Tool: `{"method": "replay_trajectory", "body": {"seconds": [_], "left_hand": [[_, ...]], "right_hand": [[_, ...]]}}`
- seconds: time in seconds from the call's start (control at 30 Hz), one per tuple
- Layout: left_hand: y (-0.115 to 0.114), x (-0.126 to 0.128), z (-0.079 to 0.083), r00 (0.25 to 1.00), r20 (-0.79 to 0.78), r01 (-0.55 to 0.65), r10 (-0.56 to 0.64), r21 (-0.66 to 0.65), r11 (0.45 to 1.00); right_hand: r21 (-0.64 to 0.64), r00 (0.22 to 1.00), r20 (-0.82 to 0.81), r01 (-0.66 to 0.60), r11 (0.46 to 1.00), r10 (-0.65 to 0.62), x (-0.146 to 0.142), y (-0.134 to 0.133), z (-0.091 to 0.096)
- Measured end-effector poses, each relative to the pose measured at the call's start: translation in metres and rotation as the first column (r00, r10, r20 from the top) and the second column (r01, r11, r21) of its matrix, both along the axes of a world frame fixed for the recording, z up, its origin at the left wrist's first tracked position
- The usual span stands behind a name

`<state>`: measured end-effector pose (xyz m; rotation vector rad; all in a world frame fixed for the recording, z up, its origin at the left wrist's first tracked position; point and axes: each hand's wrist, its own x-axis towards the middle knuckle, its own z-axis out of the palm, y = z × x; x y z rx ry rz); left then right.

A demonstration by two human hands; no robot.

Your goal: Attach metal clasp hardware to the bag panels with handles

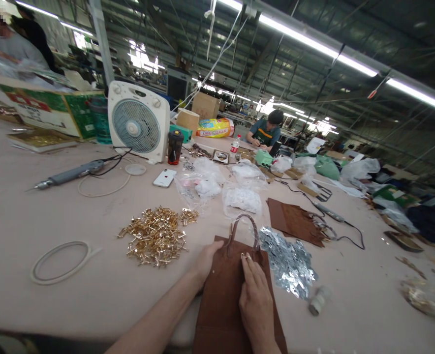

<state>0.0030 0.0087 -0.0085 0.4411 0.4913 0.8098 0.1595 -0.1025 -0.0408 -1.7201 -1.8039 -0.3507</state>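
A brown leather bag panel [223, 300] with a looped handle [244, 219] lies in front of me at the table's near edge. My left hand [206, 263] is closed on the panel's upper left edge, its fingers partly hidden behind the leather. Across the panel's face lies my right hand [256, 292], fingers stretched out and close together. A small shiny gold-coloured bit shows at its fingertips, just below the handle; its kind is unclear. To the left is a heap of gold metal fittings [156, 236]. Flat silver metal plates [289, 260] lie piled against the panel's right side.
More brown panels [295, 221] are stacked at right. A tape roll [60, 263], an electric screwdriver [70, 174], a phone [165, 178], a fan [138, 123] and plastic bags [241, 199] surround the work. A small cylinder [319, 301] lies near right. A co-worker [267, 130] sits across.
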Motion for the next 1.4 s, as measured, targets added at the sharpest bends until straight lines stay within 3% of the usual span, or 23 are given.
{"method": "replay_trajectory", "body": {"seconds": [0.17,0.37,0.57,0.7,0.8,0.97,1.1,1.17,1.23,1.3,1.37,1.4], "left_hand": [[-0.004,-0.002,0.007,0.994,0.019,0.107,-0.105,-0.086,0.991],[-0.005,-0.002,0.007,0.999,-0.013,0.052,-0.053,-0.062,0.997],[-0.007,-0.005,0.018,0.98,0.096,0.189,-0.174,-0.177,0.966],[-0.008,-0.007,0.021,0.979,0.081,0.201,-0.188,-0.203,0.958],[-0.006,-0.004,0.014,0.989,0.042,0.149,-0.145,-0.136,0.979],[-0.005,0.002,0.001,0.991,-0.101,-0.083,0.092,0.095,0.992],[-0.004,0.001,-0.005,0.991,-0.118,-0.056,0.065,0.074,0.996],[-0.001,0.001,-0.01,0.988,-0.142,-0.064,0.068,0.037,0.997],[0.002,0.001,-0.014,0.987,-0.145,-0.068,0.067,-0.001,0.998],[0.004,0.002,-0.017,0.99,-0.126,-0.068,0.064,-0.028,0.997],[0.005,0.004,-0.019,0.993,-0.097,-0.064,0.06,-0.036,0.997],[0.005,0.005,-0.019,0.995,-0.08,-0.057,0.054,-0.03,0.998]], "right_hand": [[-0.021,1.0,-0.006,-0.011,1.0,0.01,0.002,0.002,-0.002],[-0.002,1.0,0.02,0.012,1.0,-0.012,0.0,0.001,0.0],[0.03,1.0,-0.027,0.005,1.0,-0.004,0.0,0.001,0.008],[0.014,0.997,-0.069,-0.036,0.999,0.037,0.0,0.003,0.008],[-0.022,0.997,-0.064,-0.035,0.999,0.033,0.001,0.005,0.0],[-0.029,0.995,-0.082,-0.061,0.998,0.059,0.014,0.01,-0.023],[-0.064,0.951,-0.276,-0.161,0.985,0.137,0.035,0.015,-0.029],[-0.135,0.907,-0.407,-0.172,0.976,0.103,0.041,0.016,-0.021],[-0.191,0.871,-0.488,-0.038,0.981,-0.062,0.039,0.013,-0.004],[-0.162,0.815,-0.548,0.117,0.98,-0.188,0.026,0.008,0.018],[-0.072,0.802,-0.579,0.129,0.989,-0.147,0.006,0.006,0.039],[-0.027,0.812,-0.578,0.074,0.997,-0.076,-0.006,0.007,0.048]]}}
